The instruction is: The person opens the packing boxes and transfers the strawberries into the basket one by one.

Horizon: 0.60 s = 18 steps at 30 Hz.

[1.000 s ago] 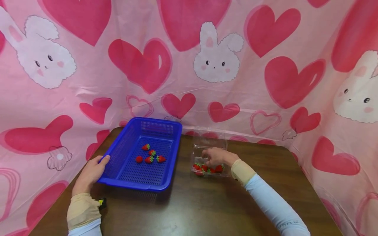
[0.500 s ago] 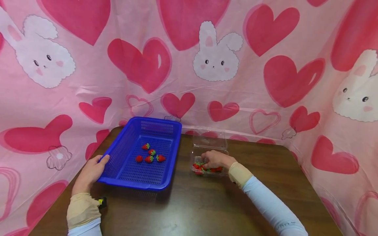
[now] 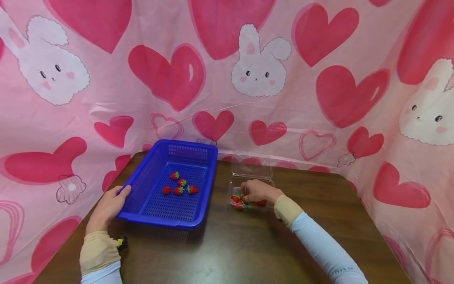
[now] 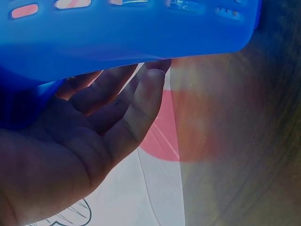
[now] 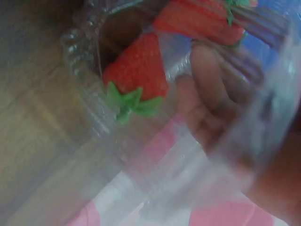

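Note:
A blue plastic basket with slotted walls stands on the left, and several red strawberries with green leaves lie on its floor. My left hand grips its near left corner, thumb on the rim; the left wrist view shows fingers under the edge. To the right, my right hand reaches down into a clear plastic clamshell box holding more strawberries. In the right wrist view, bent fingers are right beside one strawberry; I cannot tell whether they pinch it. Another strawberry lies nearby.
The clamshell's lid stands raised behind the box. All of this is on a dark brown wooden table. A pink cloth with hearts and rabbits hangs close along the table's back and sides.
My right hand has moved slightly left and lower into the clamshell, among its strawberries, and has stayed there since. The left hand and the basket keep their place.

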Available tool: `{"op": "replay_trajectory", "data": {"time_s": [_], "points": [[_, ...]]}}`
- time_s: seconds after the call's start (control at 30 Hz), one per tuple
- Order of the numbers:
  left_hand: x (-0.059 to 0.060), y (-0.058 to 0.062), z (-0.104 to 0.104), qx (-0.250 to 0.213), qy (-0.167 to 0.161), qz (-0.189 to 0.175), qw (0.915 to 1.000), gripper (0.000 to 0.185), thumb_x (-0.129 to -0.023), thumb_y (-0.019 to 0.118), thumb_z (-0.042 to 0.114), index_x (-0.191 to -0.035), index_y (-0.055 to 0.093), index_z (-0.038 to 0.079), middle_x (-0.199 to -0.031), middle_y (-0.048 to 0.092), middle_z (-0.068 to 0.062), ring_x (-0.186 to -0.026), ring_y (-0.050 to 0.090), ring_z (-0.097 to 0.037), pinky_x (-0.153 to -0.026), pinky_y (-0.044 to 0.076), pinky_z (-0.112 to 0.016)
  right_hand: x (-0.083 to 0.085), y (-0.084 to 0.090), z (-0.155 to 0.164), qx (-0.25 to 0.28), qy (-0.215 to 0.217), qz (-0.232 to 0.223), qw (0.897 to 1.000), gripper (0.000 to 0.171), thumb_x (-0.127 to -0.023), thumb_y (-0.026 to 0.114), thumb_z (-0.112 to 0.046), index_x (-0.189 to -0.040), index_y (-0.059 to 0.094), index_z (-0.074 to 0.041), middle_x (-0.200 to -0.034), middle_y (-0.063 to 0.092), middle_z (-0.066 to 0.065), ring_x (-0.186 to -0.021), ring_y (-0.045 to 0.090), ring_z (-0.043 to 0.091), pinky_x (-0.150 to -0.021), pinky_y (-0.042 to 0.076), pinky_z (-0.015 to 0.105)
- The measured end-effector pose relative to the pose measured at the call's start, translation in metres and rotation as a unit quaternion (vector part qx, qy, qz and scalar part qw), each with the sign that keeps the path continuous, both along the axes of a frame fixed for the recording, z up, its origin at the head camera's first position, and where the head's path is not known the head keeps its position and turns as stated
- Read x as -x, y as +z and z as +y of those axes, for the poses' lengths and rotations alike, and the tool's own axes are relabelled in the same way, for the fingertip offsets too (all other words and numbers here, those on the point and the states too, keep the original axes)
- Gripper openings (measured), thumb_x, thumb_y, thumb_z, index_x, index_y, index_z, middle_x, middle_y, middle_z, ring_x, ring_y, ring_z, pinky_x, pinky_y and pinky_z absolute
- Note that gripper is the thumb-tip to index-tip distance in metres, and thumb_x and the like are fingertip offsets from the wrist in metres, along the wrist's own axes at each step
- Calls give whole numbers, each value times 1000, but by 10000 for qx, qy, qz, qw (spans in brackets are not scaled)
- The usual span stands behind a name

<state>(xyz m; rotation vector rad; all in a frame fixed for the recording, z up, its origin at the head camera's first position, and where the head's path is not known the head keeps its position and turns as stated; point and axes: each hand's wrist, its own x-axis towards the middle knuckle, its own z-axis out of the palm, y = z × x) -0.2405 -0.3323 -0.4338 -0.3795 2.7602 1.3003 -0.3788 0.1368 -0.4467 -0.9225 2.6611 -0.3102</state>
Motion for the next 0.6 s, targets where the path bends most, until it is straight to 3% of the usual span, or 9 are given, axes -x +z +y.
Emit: {"op": "replay_trajectory", "data": {"time_s": [0.27, 0.6], "points": [[0, 0, -1, -81, 12, -122, 9999, 74, -102, 25, 56, -141, 38, -5, -121, 56, -30, -104, 57, -36, -90, 45, -52, 5, 14, 7, 621, -141, 465, 9969, 21, -89, 70, -27, -101, 62, -12, -76, 60, -3, -63, 51, 11, -59, 47, 27], [0, -2, -1, -49, 1, -71, 10000, 73, -102, 25, 55, -141, 39, -6, -119, 57, -30, -103, 58, -35, -88, 46, -49, 4, 45, -4, 1628, -63, 1109, 9804, 19, -89, 70, -28, -98, 59, -15, -79, 62, -4, -70, 55, 11, -67, 50, 25]]}}
